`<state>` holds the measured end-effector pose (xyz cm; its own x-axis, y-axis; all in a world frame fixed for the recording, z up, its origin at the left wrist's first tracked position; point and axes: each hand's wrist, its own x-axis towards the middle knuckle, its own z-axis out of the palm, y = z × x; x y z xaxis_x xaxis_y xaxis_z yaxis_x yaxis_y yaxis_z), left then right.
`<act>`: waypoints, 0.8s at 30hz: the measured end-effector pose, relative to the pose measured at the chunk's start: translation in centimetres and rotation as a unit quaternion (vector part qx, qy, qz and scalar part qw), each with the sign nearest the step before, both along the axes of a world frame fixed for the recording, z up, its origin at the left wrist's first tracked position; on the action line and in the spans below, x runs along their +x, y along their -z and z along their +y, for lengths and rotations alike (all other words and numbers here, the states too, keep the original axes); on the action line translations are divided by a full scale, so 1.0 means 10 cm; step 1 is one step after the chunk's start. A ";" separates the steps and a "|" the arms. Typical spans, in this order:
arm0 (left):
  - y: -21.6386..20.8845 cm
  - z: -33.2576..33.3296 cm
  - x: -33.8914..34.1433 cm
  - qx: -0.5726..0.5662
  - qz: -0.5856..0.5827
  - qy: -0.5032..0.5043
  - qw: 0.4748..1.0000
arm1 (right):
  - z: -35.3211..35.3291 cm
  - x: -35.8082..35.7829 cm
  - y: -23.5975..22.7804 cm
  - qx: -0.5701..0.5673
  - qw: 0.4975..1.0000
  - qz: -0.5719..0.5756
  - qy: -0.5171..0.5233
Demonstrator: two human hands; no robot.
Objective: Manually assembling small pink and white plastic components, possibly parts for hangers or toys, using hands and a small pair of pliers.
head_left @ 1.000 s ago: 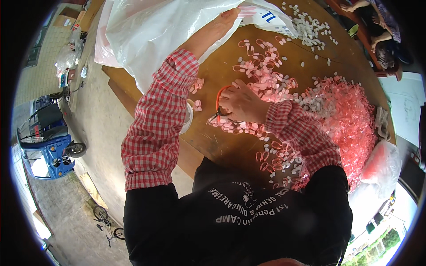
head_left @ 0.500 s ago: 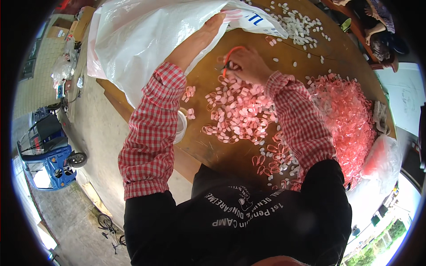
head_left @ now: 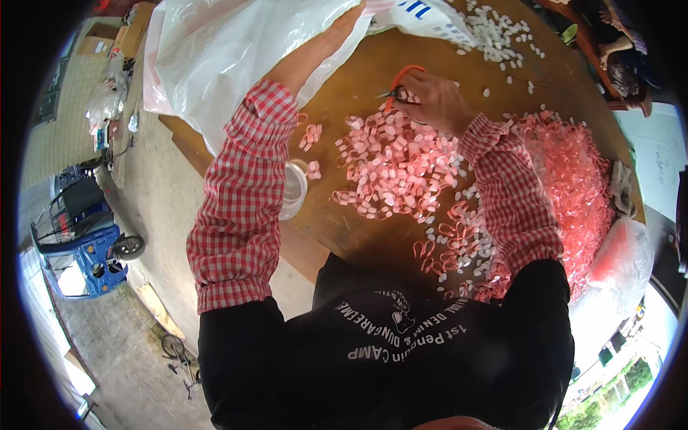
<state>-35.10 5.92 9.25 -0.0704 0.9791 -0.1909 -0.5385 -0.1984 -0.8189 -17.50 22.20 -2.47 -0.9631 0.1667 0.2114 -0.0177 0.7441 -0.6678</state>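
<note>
My left hand (head_left: 335, 37) reaches up against a large white plastic sack (head_left: 222, 57) at its raised edge. Its fingers are hidden at the top, so their grip does not show. Closed around small scissors with orange handles (head_left: 407, 70) is my right hand (head_left: 436, 102), the dark blade tips pointing left. Small pinkish pieces seem to sit in or under that palm. Just below lies a heap of pink loops with pale oval tabs (head_left: 401, 165). A larger mound of pink loops (head_left: 566, 172) rises to the right, beyond my right sleeve.
Loose white oval pieces (head_left: 498, 36) lie at the far right. A round white tub (head_left: 294, 190) stands by my left forearm. A clear plastic bag (head_left: 620, 265) rests at the right edge. Another person's limbs (head_left: 616, 46) show at the upper right; a blue vehicle (head_left: 89, 258) stands left.
My right hand with the scissors has moved right and slightly down, away from the sack. The left hand is still at the sack, now nearer the picture's top edge. The view has shifted slightly.
</note>
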 end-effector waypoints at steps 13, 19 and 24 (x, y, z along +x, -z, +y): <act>0.14 -0.26 -0.06 -0.047 0.006 -0.049 0.998 | -1.44 -0.82 0.36 0.071 0.959 0.159 -0.222; 0.29 0.04 0.11 -0.038 -0.002 -0.054 0.998 | -1.32 -0.28 0.23 0.017 0.942 0.045 -0.332; 0.20 0.15 0.63 -0.022 -0.011 -0.026 0.999 | -0.83 0.24 -0.07 0.075 0.965 0.040 -0.247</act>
<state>-28.84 7.40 7.26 -0.1167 0.9647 -0.2360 -0.5088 -0.2621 -0.8200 -15.07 13.94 -1.78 -0.8968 -0.3463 0.2753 -0.4422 0.7199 -0.5350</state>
